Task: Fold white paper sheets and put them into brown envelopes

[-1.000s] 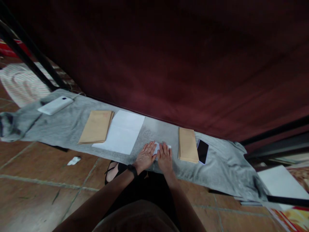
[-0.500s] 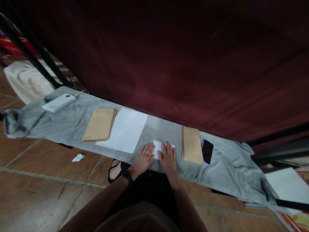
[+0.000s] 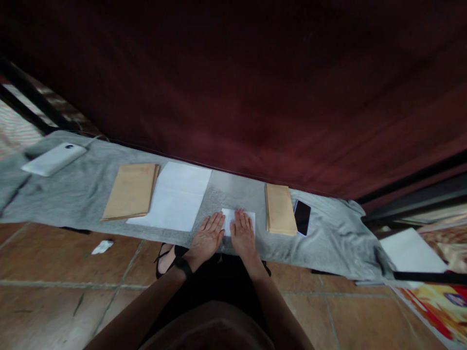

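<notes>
Grey cloth (image 3: 235,190), brown envelopes (image 3: 131,189), white sheet (image 3: 179,197), small paper (image 3: 226,223), phone (image 3: 302,217)

Backdrop: dark maroon fabric (image 3: 233,97) | left: black rails (image 3: 36,99) | floor: brown tiles (image 3: 62,260), pale grout lines (image 3: 54,283) | furniture: narrow grey-draped bench (image 3: 328,238) | light: dim

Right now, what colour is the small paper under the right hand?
The small paper is white, seen best in the head view, partly beneath the right hand.

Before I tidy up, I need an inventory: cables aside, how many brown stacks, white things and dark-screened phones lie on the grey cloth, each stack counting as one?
Brown stacks: 2
White things: 3 (large paper, small paper, flat device)
Dark-screened phone: 1
Total: 6
</notes>
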`<action>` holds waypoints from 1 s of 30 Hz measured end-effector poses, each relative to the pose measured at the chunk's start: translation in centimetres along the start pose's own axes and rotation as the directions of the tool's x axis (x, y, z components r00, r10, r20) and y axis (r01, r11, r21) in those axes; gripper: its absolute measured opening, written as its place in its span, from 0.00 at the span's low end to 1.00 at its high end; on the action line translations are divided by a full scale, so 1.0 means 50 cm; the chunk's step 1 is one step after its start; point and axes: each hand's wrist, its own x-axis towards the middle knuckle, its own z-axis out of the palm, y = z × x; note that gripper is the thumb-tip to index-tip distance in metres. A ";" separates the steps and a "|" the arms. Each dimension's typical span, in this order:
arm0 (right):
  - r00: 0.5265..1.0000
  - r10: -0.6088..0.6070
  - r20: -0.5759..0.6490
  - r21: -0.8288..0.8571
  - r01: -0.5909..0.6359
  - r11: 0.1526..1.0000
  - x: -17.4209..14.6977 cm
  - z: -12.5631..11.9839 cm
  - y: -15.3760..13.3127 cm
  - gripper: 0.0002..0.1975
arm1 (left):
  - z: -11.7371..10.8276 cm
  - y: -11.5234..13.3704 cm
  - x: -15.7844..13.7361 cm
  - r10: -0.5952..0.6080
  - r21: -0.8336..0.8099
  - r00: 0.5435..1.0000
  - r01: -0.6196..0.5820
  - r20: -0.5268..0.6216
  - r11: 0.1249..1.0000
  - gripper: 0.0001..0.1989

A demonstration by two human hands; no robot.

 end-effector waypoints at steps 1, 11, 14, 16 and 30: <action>0.999 -0.036 0.027 0.022 0.035 0.999 0.000 0.002 -0.011 0.25 | 0.003 -0.001 0.000 -0.001 0.005 1.000 0.001 0.001 1.000 0.28; 0.999 -0.019 0.042 0.004 0.019 1.000 -0.023 -0.002 0.007 0.26 | -0.003 0.006 0.002 -0.011 0.018 1.000 0.011 0.001 1.000 0.27; 0.999 -0.011 0.031 -0.007 0.011 1.000 -0.030 -0.002 0.022 0.28 | -0.007 0.018 0.010 -0.049 0.023 0.999 0.049 0.016 0.999 0.27; 0.999 -0.006 0.033 -0.008 0.006 1.000 -0.033 -0.001 0.026 0.28 | -0.006 0.030 0.018 -0.061 0.018 0.998 0.061 0.021 0.998 0.27; 1.000 0.016 0.011 -0.065 -0.016 0.998 -0.048 -0.010 0.044 0.27 | 0.007 0.050 0.047 0.075 -0.058 0.996 -0.073 0.040 0.996 0.26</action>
